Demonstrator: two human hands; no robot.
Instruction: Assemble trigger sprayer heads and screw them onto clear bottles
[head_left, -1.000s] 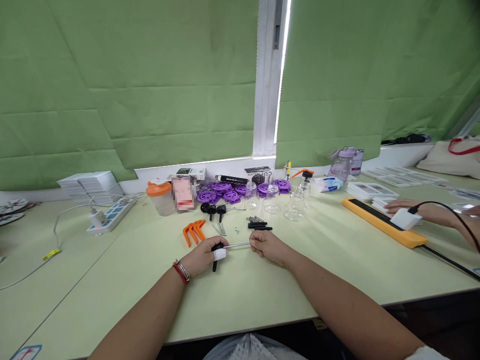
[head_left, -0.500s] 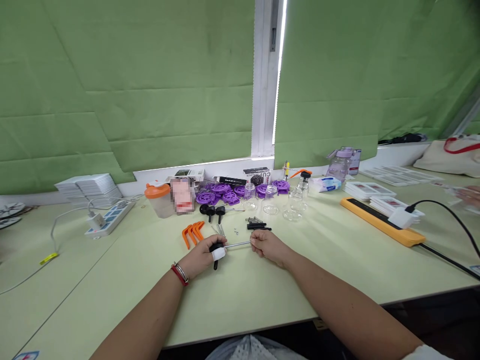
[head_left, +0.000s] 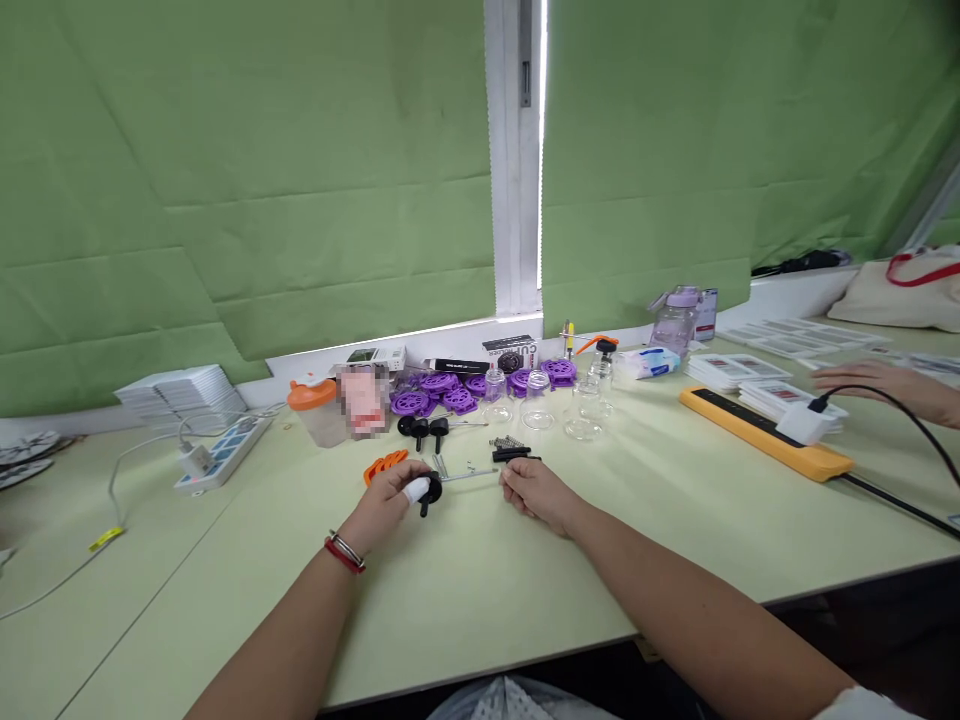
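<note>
Seen from the head camera, the left hand (head_left: 384,503) has its fingers closed round a black knob (head_left: 430,490), low over the green table (head_left: 525,590). A thin metal rod (head_left: 469,476) sticks out of the knob, long axis level, left to right, free end pointing at the right hand (head_left: 534,492). That hand's fingers curl at the tip; whether they pinch it, I cannot tell.

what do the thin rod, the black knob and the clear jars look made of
The rod: thin, silver-grey, slightly gleaming, so probably bare metal. The knob in the left hand: dull black, likely moulded plastic. The jars: see-through with bright glints, glass or clear plastic; cannot tell which.
</note>
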